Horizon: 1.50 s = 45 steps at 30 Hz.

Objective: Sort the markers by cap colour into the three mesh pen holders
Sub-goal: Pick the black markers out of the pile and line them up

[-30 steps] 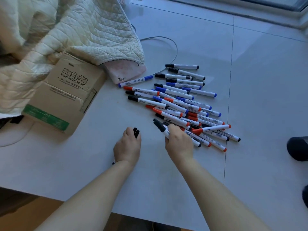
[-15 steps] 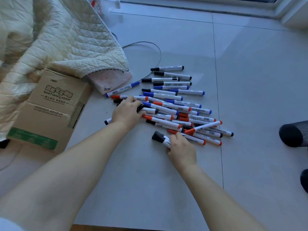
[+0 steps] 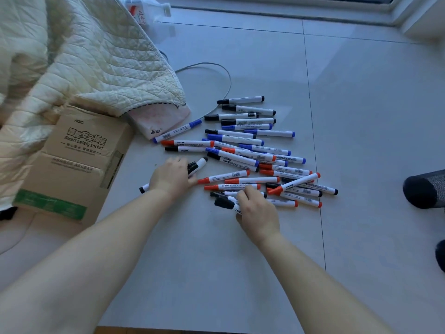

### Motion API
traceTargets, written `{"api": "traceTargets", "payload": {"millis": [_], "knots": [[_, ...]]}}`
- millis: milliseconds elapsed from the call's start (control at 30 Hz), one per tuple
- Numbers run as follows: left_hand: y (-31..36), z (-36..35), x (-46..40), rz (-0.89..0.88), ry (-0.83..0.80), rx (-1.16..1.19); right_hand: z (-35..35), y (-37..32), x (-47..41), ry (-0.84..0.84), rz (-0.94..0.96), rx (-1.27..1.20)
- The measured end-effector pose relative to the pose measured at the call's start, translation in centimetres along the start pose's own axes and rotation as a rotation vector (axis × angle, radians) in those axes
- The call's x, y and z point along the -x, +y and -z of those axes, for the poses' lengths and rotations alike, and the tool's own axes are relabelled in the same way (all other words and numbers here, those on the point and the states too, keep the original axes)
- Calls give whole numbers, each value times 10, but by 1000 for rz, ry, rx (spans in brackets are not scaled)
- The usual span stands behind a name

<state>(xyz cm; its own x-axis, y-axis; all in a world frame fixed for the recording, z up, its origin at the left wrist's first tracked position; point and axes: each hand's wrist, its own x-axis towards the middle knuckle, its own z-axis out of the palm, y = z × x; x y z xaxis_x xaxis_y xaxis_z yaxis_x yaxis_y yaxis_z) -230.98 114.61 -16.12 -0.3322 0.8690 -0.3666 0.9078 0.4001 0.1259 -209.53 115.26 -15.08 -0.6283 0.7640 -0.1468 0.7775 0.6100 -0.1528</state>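
A pile of whiteboard markers (image 3: 252, 150) with black, blue and red caps lies spread on the pale tiled floor. My left hand (image 3: 172, 175) grips black-capped markers (image 3: 196, 166) at the pile's left edge; their ends stick out on both sides of the fist. My right hand (image 3: 257, 210) holds a black-capped marker (image 3: 225, 203) and reaches its fingertips into the near side of the pile. A dark mesh pen holder (image 3: 425, 189) lies on its side at the right edge. A second dark shape (image 3: 440, 257) shows below it, mostly cut off.
A cardboard box (image 3: 72, 160) lies to the left, partly under a quilted cream blanket (image 3: 84, 56). A pink packet (image 3: 159, 119) pokes out beside a blue-capped marker. A grey cable (image 3: 226, 78) loops behind the pile. A plastic bottle (image 3: 144, 10) lies at the top.
My left hand has drawn back from the pile with the black-capped markers in it. My right hand has moved forward into the pile's near edge. The view has shifted slightly.
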Motion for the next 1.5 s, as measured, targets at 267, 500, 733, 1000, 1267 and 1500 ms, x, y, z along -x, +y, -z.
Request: {"api": "traceTargets", "payload": {"millis": [267, 500, 733, 1000, 1267, 1500], "knots": [[-20, -18, 41, 472, 37, 545, -7, -8, -17, 139, 162, 24], [-22, -31, 75, 545, 72, 728, -3, -16, -38, -19, 157, 81], [-15, -33, 100, 588, 111, 850, 28, -14, -43, 100, 198, -108], [-36, -39, 122, 608, 155, 801, 31, -79, -26, -315, -278, -748], [-85, -62, 148, 456, 223, 503, -24, -152, 9, -410, -499, -826], [-97, -75, 147, 347, 280, 585, -47, -187, 20, -171, -493, -715]]}}
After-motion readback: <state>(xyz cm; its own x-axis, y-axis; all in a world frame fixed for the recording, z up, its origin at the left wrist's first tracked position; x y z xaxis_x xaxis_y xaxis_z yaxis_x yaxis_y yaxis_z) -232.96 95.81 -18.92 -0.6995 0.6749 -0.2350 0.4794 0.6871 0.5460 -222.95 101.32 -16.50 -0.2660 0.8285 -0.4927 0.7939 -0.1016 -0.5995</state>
